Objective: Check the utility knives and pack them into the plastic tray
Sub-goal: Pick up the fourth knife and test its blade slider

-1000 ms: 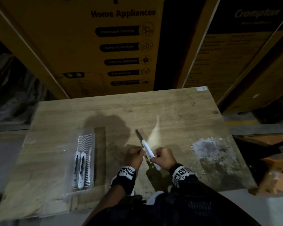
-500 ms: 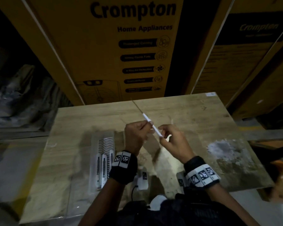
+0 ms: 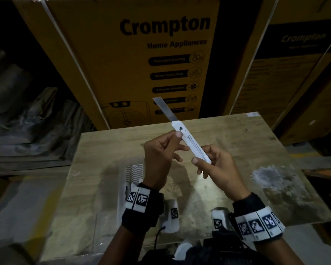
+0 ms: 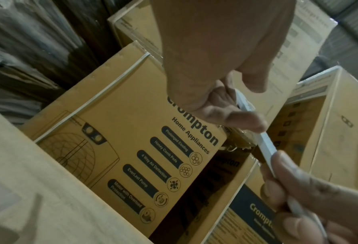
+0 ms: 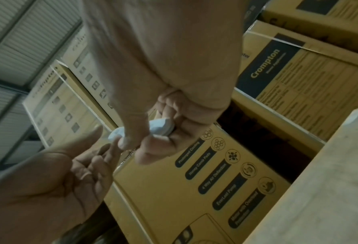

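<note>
I hold one white utility knife (image 3: 194, 145) up in the air over the wooden table (image 3: 237, 134), its steel blade (image 3: 163, 108) slid far out and pointing up and away. My left hand (image 3: 180, 140) pinches the body near the slider, thumb on top. My right hand (image 3: 203, 155) grips the rear end, also seen in the right wrist view on the knife's end (image 5: 159, 127). In the left wrist view the knife (image 4: 266, 148) runs from my thumb to my right fingers. The clear plastic tray (image 3: 134, 171) lies on the table behind my left wrist, with white knives partly hidden.
Tall yellow Crompton cartons (image 3: 161, 54) stand right behind the table's far edge, and more of them (image 3: 294, 73) at the right. Wrapped grey bundles (image 3: 27, 111) are stacked at the left. A rough grey patch (image 3: 271, 180) marks the table's right side.
Both hands have lifted the knife from just above the table to well above it. The blade now stands in front of the carton.
</note>
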Demonstrator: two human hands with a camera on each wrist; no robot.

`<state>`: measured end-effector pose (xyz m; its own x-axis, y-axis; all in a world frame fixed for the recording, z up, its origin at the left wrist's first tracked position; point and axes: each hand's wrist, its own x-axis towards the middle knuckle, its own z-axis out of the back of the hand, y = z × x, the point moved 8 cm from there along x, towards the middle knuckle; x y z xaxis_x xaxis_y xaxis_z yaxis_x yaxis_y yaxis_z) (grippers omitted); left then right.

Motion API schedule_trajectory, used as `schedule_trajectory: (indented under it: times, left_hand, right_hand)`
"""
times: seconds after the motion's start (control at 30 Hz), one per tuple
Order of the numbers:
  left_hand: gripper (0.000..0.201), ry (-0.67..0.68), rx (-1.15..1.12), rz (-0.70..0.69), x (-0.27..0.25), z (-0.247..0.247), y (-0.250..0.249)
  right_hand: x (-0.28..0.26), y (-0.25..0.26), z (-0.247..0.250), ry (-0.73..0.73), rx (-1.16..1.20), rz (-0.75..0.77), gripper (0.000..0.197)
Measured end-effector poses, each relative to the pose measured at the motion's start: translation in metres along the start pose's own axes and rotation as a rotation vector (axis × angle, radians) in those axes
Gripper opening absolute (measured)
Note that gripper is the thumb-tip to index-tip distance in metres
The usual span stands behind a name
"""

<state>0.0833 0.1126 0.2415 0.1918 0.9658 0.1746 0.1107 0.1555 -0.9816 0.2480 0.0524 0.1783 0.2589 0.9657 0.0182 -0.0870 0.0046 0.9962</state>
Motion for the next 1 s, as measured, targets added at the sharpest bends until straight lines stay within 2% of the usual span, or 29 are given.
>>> schedule_trajectory:
  times: [0.1,0.2,0.33,0.5,0.67,0.83,1.0]
  left_hand:
    - [0.019,-0.072,0.063,0.003,-0.004,0.004,-0.001]
    - [0.022,-0.139,0.104,-0.017,-0.005,0.008,0.0]
    - [0.017,-0.093,0.087,-0.022,-0.009,0.003,-0.003]
    - [0.019,-0.047,0.073,-0.098,-0.015,-0.007,-0.018]
    - [0.011,-0.074,0.04,-0.127,-0.014,-0.007,-0.022]
    - [0.017,-0.072,0.053,-0.172,-0.018,-0.005,-0.03]
    - [0.025,-0.079,0.083,-0.231,-0.02,0.004,-0.041]
  right_hand:
    - [-0.007,0.002,-0.005,0.048,0.01,-0.033,0.021]
    - [-0.017,0.011,-0.014,0.179,0.055,-0.055,0.026]
    - [-0.022,0.027,-0.018,0.229,0.216,-0.063,0.039]
    - [-0.012,0.038,-0.022,0.239,0.185,-0.086,0.055]
    - [-0.009,0.046,-0.023,0.141,0.141,-0.089,0.077]
    - [-0.011,0.047,-0.028,0.031,0.155,-0.106,0.072]
    - [-0.016,0.058,-0.042,0.026,0.216,-0.026,0.071]
